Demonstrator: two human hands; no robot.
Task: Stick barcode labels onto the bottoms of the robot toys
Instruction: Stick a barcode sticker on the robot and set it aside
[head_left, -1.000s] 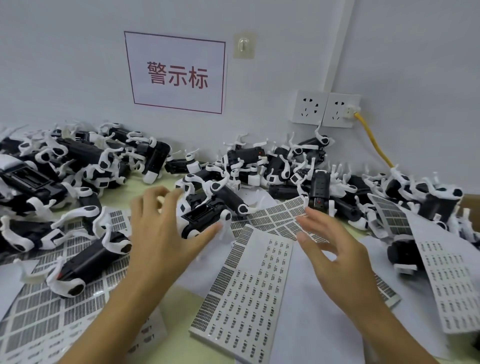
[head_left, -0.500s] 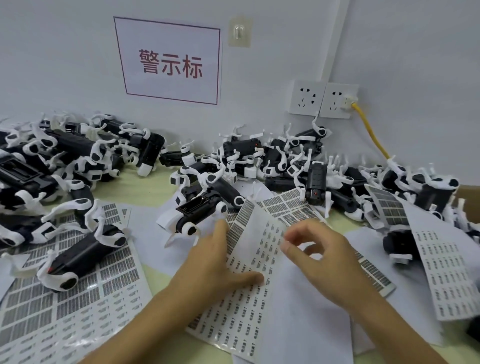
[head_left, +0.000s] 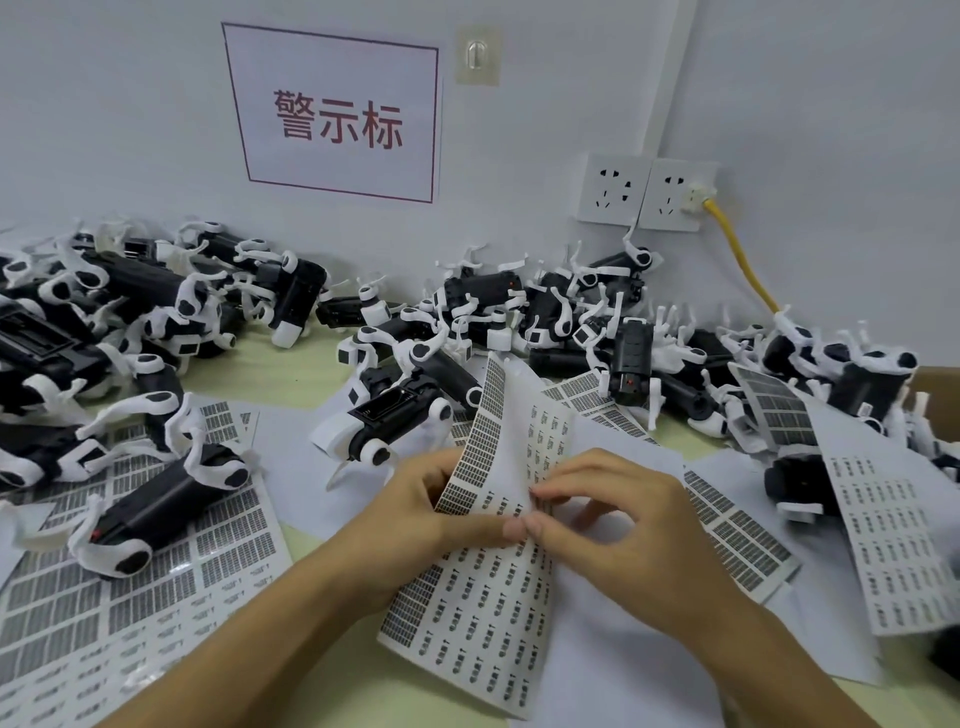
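A barcode label sheet (head_left: 483, 597) lies in front of me with its far half bent upward. My left hand (head_left: 415, 525) grips the sheet at the fold, thumb across its front. My right hand (head_left: 618, 525) pinches at the sheet's right edge beside the left thumb, fingertips curled on a label. A black and white robot toy (head_left: 395, 415) lies belly up just beyond the left hand, not touched by either hand. Several more robot toys (head_left: 545, 312) are piled along the wall.
Another robot toy (head_left: 161, 512) lies on a label sheet (head_left: 130, 613) at the left. More sheets (head_left: 904, 540) lie at the right over plain backing paper (head_left: 618, 670). A yellow cable (head_left: 737, 254) runs down from the wall socket (head_left: 675, 195). A heap of toys (head_left: 104, 322) fills the far left.
My left hand let go of the belly-up toy and came down onto the label sheet. Both hands met at the sheet, and its far half has lifted and curled up.
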